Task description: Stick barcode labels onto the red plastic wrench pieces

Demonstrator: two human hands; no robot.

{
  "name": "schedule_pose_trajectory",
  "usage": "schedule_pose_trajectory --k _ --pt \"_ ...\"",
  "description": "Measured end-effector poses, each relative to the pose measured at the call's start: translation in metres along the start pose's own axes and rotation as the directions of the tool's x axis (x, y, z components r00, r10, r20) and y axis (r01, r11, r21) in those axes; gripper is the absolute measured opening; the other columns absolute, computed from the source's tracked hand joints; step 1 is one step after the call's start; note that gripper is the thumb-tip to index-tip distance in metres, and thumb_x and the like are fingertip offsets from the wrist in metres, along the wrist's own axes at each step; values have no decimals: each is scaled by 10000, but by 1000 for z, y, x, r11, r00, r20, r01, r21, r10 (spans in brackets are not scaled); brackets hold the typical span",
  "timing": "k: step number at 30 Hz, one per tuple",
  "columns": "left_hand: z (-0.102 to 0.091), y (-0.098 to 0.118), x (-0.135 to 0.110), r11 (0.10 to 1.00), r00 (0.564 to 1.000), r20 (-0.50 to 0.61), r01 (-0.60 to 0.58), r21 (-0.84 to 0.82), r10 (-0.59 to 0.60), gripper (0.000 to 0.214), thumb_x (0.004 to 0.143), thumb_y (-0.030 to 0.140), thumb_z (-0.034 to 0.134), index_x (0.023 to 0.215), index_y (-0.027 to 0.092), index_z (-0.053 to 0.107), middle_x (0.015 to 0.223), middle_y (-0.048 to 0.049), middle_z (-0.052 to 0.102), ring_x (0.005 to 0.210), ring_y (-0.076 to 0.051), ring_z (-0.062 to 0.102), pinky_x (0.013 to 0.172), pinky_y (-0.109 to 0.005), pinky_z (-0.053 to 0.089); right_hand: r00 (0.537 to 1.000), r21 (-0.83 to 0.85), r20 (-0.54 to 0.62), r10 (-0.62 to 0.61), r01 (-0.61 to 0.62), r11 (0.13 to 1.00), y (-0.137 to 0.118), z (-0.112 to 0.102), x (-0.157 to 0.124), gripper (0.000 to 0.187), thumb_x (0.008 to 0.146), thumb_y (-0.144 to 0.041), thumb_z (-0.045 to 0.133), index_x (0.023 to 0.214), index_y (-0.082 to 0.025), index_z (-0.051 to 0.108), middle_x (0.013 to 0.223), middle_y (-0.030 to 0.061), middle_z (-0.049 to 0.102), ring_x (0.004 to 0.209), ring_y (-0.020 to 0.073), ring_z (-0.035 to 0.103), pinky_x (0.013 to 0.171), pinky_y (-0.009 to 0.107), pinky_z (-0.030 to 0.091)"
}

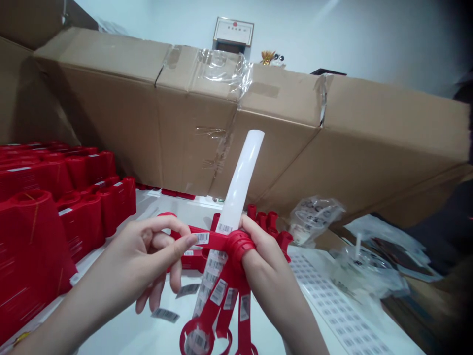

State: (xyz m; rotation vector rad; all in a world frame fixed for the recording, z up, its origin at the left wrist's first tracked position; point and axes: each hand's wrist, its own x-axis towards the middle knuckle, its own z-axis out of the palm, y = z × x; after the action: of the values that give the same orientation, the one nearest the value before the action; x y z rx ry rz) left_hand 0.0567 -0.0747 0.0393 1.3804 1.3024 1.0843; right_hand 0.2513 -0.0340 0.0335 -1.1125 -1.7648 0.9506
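The left hand (140, 261) is half-closing, its thumb pressing a barcode label (201, 238) onto a red plastic ring-headed tool (221, 241). The right hand (264, 256) is gripping that tool and a white plastic tube (240, 187) above the table (121, 335). At far right, a clear plastic bag (314, 219) is holding printed white items.

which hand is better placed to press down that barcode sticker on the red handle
Left, probably: the left hand has its thumb against the white barcode sticker, while the right hand grips the ribbed red plastic collar.
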Motion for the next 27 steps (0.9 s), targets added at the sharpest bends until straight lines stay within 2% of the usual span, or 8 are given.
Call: schedule_pose_trajectory --k 3,6,12,16,27 --pt "1 0 0 999 1000 -4 0 33 0 376 892 594 660 880 220 697 495 43 657 319 -79 532 301 -99 351 1000 13 19 17 -17 1000 -1 1 1 219 967 -198 427 1020 -211 639 865 22 655 794 205 606 641 314 438" --pt "1 1 0 1000 1000 -3 22 22 -22 372 897 579 660 833 214 683 478 37 649 311 -75 523 298 -92 332 999 26 22 36 -36 999 0 1 2 186 963 -212 451 972 -204 637 865 29 667 766 199 607 605 305 426" --pt "1 2 0 999 1000 -4 27 35 -27 356 904 560 660 828 213 690 471 41 641 318 -75 526 306 -89 346 999 52 28 24 -25 998 0 -1 2 154 943 -192 455 804 -223 515 714 -20 533 742 187 584 596 292 411" --pt "0 3 1 998 999 13 34 45 -35 327 890 540 689 836 218 700 474 52 647 317 -75 530 309 -92 356 999 47 25 28 -29 998 0 -1 2 178 940 -199 461 765 -230 457 706 -26 506 739 185 572 604 295 410" --pt "0 1 2 1000 1000 5 20 11 -20 304 871 515 723 818 217 700 461 54 642 317 -94 556 292 -110 376 1000 55 22 11 -12 998 -3 0 -1 172 941 -193 463 777 -236 493 695 -20 497 680 173 500 652 297 455"
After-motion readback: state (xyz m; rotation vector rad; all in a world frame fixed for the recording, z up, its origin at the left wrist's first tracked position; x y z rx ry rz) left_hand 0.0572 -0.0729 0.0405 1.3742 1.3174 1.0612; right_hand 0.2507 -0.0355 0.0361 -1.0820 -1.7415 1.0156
